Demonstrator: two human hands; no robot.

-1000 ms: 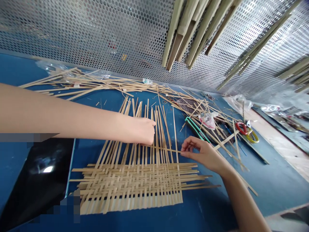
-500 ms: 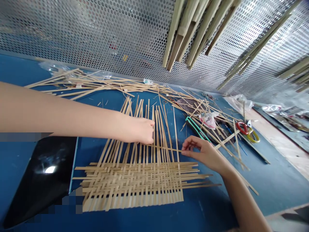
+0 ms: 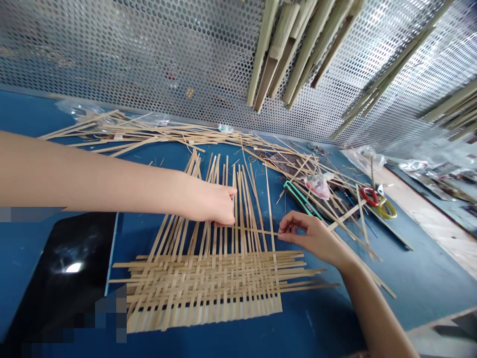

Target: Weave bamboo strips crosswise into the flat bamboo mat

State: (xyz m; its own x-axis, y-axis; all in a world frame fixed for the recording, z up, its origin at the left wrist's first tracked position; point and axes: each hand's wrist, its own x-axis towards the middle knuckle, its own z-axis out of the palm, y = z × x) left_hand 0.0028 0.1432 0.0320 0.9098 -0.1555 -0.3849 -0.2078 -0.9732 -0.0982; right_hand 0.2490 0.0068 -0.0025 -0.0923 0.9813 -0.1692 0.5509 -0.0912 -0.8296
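Note:
A half-woven mat of thin bamboo strips [image 3: 208, 278] lies flat on the blue table, its long loose ends pointing away from me. Over those ends, my left hand [image 3: 219, 205] is closed around some of the upright strips; its fingertips are mostly hidden beneath it. To the right, my right hand [image 3: 298, 231] pinches the end of a single crosswise bamboo strip [image 3: 257, 230] between thumb and fingers. That strip runs left among the upright ones, above the woven part, and disappears under my left hand.
A black glossy panel [image 3: 70, 263] lies at left. Loose bamboo strips [image 3: 164, 133] spread along the back. At right are a green-handled cutter [image 3: 301, 199], a crumpled plastic bag [image 3: 319, 185] and scissors with red and yellow handles [image 3: 386, 208]. A perforated metal sheet [image 3: 149, 59] stands behind.
The view has shifted slightly. Both hands keep nearly the same place over the strips, and the crosswise strip is still held at its right end.

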